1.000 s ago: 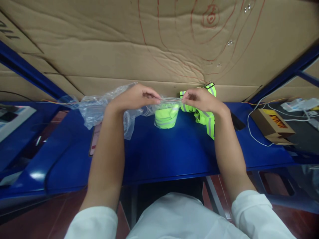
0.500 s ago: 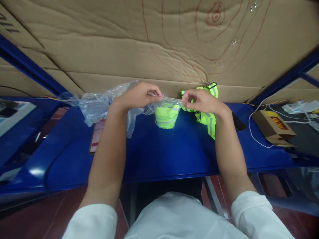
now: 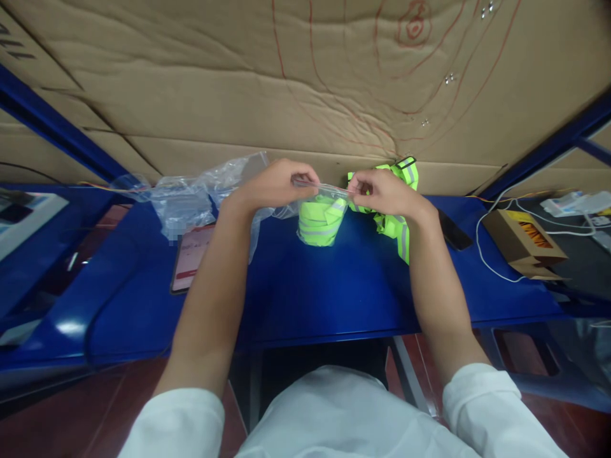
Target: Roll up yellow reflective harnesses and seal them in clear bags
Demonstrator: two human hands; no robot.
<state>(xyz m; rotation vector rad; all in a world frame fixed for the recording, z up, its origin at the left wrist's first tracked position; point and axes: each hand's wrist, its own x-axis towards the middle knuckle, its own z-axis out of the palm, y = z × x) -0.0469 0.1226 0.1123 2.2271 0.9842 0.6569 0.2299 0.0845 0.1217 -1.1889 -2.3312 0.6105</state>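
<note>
One clear, flat plastic bag with a strip-like upper edge [image 3: 329,189], seen in the head view, spans the gap between the left hand [image 3: 284,181] and the right hand [image 3: 382,189]. The left fingers are clamped on one end of this edge; the right fingers pinch the other. Inside the bag, below the edge, sits a folded neon yellow-green fabric bundle with silver-grey bands [image 3: 319,224]; the bag's lower end is over the glossy blue table [image 3: 329,299], and contact between the two cannot be told. Beside the right hand, partly behind it, lies a loose neon yellow-green strap with silver-grey bands [image 3: 403,236]. Near the left forearm are crumpled transparent plastic wrapping [image 3: 179,203] and a flat rectangular device with a lit pinkish screen [image 3: 191,257]. Beyond the right forearm lie a dark flat rectangular object [image 3: 456,230] and a brown cardboard box [image 3: 518,242].
</note>
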